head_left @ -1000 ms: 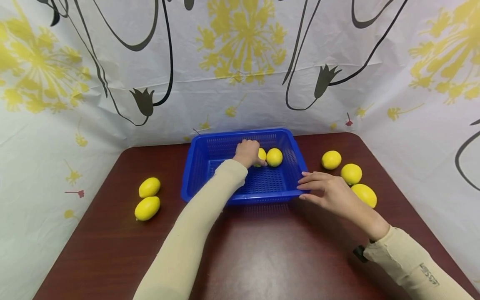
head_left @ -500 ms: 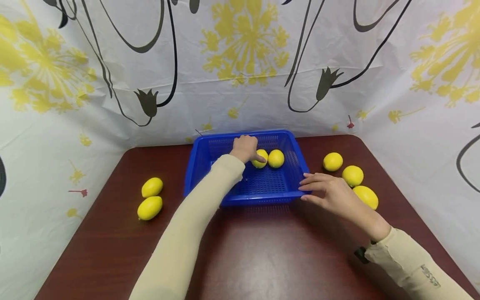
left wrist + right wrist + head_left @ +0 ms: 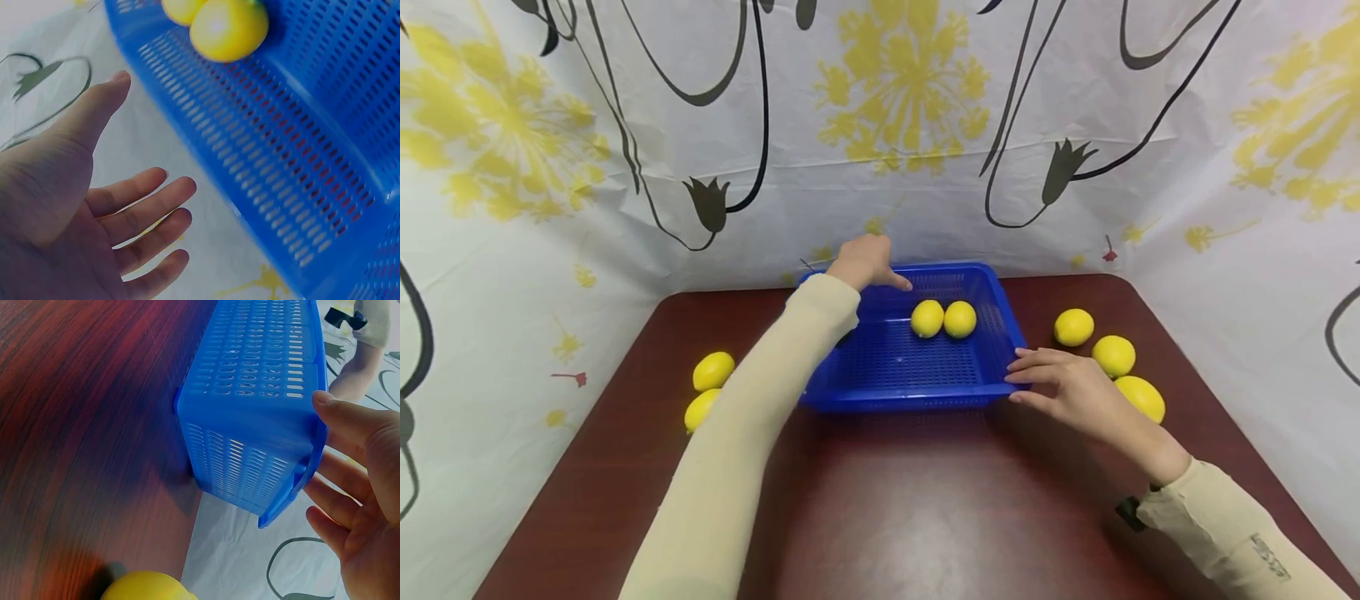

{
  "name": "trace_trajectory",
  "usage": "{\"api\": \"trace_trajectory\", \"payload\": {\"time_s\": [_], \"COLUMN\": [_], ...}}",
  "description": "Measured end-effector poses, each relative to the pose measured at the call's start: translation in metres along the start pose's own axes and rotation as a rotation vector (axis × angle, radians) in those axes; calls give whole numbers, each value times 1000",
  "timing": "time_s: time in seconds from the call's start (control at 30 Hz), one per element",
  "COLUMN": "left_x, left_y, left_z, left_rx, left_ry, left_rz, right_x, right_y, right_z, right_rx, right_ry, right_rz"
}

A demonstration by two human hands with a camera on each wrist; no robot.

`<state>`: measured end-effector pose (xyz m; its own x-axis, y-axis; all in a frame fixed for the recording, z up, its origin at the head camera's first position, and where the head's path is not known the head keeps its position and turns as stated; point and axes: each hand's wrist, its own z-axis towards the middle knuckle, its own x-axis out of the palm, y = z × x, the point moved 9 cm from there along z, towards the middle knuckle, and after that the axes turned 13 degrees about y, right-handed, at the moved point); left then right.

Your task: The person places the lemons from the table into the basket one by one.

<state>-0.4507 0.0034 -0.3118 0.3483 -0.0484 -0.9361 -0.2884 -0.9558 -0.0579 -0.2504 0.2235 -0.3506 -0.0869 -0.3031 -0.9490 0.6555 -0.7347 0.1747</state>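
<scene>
My left hand (image 3: 867,260) is raised over the back left part of the blue plastic basket (image 3: 895,398), fingers spread and holding nothing. In the left wrist view, a gap separates those fingers (image 3: 156,209) from the basket's rim (image 3: 234,215). Side by side inside the basket, toward its back, lie a lemon (image 3: 927,318) and a second lemon (image 3: 960,319). My right hand (image 3: 1075,387) rests at the basket's front right corner, with its thumb and relaxed fingertips touching the rim. The right wrist view shows the thumb (image 3: 350,419) against that corner.
Three lemons, the middle one (image 3: 1114,357) among them, lie on the dark red table (image 3: 887,500) right of the basket. At left, one lemon (image 3: 713,371) sits by another lemon (image 3: 702,409) partly behind my sleeve. A patterned sheet (image 3: 880,192) hangs behind.
My left hand has come off the lemon in the basket and moved up and left, toward the back rim. The right hand stays at the corner. The head view has shifted slightly.
</scene>
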Motion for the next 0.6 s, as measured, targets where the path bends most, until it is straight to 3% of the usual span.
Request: {"api": "trace_trajectory", "payload": {"time_s": [0.23, 0.4, 0.6], "left_x": [-8, -18, -25], "left_y": [33, 66, 107], "left_z": [-18, -37, -65], "left_rx": [0, -11, -78], "left_ry": [30, -3, -8], "left_rz": [-73, -90, -117], "right_x": [2, 3, 0], "right_y": [-2, -2, -2], "right_z": [2, 2, 1], "right_rx": [8, 7, 10], "right_ry": [17, 19, 12], "right_rz": [7, 8, 1]}}
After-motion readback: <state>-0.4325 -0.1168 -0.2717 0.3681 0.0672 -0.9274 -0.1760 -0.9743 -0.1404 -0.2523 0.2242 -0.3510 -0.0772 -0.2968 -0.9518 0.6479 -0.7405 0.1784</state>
